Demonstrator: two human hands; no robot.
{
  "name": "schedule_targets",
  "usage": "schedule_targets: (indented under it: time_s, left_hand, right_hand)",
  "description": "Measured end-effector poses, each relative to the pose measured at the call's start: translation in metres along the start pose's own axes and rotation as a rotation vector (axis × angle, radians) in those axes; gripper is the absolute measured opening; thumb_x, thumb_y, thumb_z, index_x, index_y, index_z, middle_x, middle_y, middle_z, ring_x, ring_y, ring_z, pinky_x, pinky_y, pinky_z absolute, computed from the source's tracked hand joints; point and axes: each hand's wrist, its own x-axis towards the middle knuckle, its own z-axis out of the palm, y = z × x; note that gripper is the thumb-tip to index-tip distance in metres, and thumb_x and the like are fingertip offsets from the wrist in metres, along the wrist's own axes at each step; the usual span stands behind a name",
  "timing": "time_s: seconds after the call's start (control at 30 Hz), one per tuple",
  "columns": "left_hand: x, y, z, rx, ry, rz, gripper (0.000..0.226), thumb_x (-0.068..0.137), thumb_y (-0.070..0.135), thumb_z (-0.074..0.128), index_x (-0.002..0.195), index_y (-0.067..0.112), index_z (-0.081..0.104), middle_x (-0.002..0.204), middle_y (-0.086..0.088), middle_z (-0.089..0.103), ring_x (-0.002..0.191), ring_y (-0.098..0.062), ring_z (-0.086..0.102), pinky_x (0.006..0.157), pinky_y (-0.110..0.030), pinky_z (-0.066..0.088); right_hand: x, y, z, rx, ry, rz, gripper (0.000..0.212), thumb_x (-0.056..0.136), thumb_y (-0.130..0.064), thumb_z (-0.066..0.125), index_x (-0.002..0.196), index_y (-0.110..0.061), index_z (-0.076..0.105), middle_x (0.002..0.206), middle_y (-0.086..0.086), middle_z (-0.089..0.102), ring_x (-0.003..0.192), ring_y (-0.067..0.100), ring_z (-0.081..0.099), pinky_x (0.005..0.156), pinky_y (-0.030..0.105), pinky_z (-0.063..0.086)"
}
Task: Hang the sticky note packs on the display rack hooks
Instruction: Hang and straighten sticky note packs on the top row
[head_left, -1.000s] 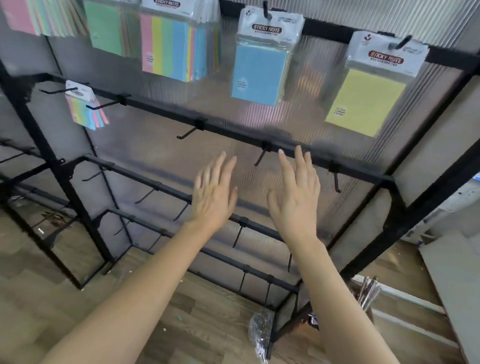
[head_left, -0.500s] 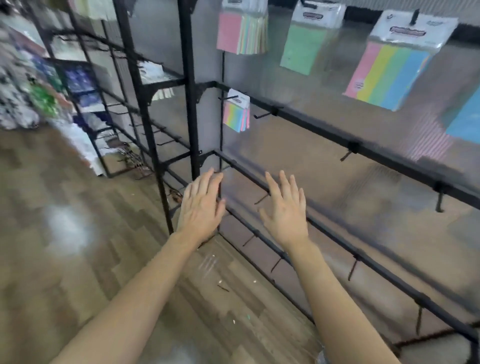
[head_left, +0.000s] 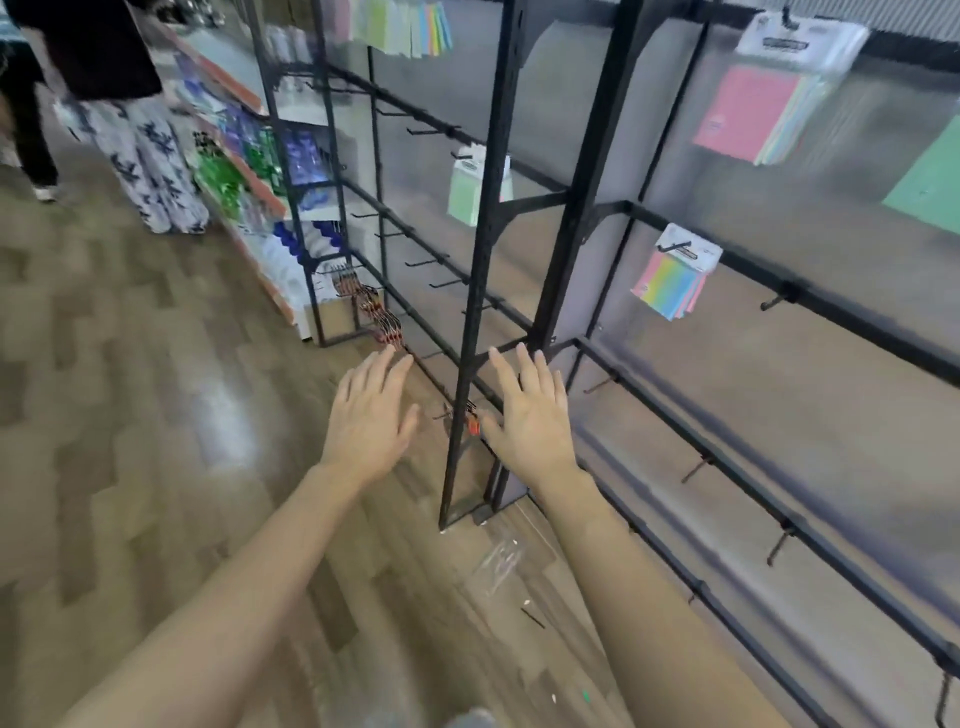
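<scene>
In front of the rack (head_left: 470, 322), left hand (head_left: 370, 422) and right hand (head_left: 531, 422) flat, fingers spread, holding nothing; rainbow pack (head_left: 672, 275) hangs on a hook, upper right.

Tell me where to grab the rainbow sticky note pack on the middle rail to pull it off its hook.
Pinch the rainbow pack by its white header card, coming from the front with the empty right hand, the nearer one. The card hangs on a hook that juts out toward the aisle, so it should slide straight off along it.
</scene>
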Motion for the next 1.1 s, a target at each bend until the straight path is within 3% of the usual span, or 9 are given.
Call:
schedule_targets:
  time_s: [0.27, 0.6, 0.7, 0.93, 1.1]
  left_hand:
    - [0.052, -0.104, 0.010, 0.001, -0.013, -0.109, 0.057, 0.092, 0.025, 0.050, 0.143, 0.011, 0.029, 0.151, -0.012, 0.024, 0.138, -0.029, 0.022, 0.113, -0.040, 0.011]
    - [0.202, -0.229, -0.006, 0.047, 0.088, -0.125, 0.053, 0.083, 0.016, 0.062, 0.132, 0.004, 0.045, 0.141, -0.018, 0.040, 0.129, -0.035, 0.037, 0.106, -0.047, 0.028]
    - [0.236, -0.261, -0.008, 0.058, 0.094, -0.139, 0.054, 0.084, 0.017, 0.061, 0.134, 0.005, 0.043, 0.142, -0.017, 0.038, 0.131, -0.035, 0.035, 0.107, -0.045, 0.026]
    - [0.339, -0.313, -0.007, 0.037, 0.134, -0.057, 0.052, 0.091, 0.028, 0.044, 0.139, 0.008, 0.037, 0.147, -0.013, 0.031, 0.134, -0.031, 0.029, 0.108, -0.042, 0.020]
    - [0.420, -0.365, -0.004, 0.013, 0.123, 0.056, 0.052, 0.090, 0.021, 0.054, 0.137, 0.006, 0.039, 0.145, -0.015, 0.034, 0.132, -0.033, 0.031, 0.107, -0.043, 0.022]
  right_hand:
    - [0.106, -0.062, 0.059, 0.054, -0.095, -0.068, 0.066, 0.094, -0.030, 0.045, 0.149, -0.022, 0.009, 0.156, 0.009, 0.004, 0.144, 0.026, 0.000, 0.114, 0.038, 0.003]
    - [0.301, -0.139, 0.103, 0.064, -0.036, -0.150, 0.063, 0.095, -0.031, 0.044, 0.148, -0.023, 0.012, 0.156, 0.007, 0.010, 0.143, 0.025, 0.004, 0.114, 0.040, 0.000]
    - [0.349, -0.153, 0.110, 0.028, -0.043, -0.182, 0.064, 0.093, -0.029, 0.046, 0.148, -0.023, 0.013, 0.155, 0.006, 0.013, 0.143, 0.025, 0.004, 0.114, 0.043, -0.001]
    - [0.442, -0.171, 0.124, -0.025, -0.007, -0.101, 0.063, 0.095, -0.031, 0.043, 0.148, -0.021, 0.011, 0.156, 0.010, 0.008, 0.143, 0.026, 0.002, 0.114, 0.043, -0.003]
    - [0.515, -0.187, 0.139, -0.020, 0.050, 0.017, 0.064, 0.093, -0.029, 0.044, 0.148, -0.022, 0.012, 0.156, 0.011, 0.007, 0.144, 0.027, -0.001, 0.115, 0.044, -0.004]
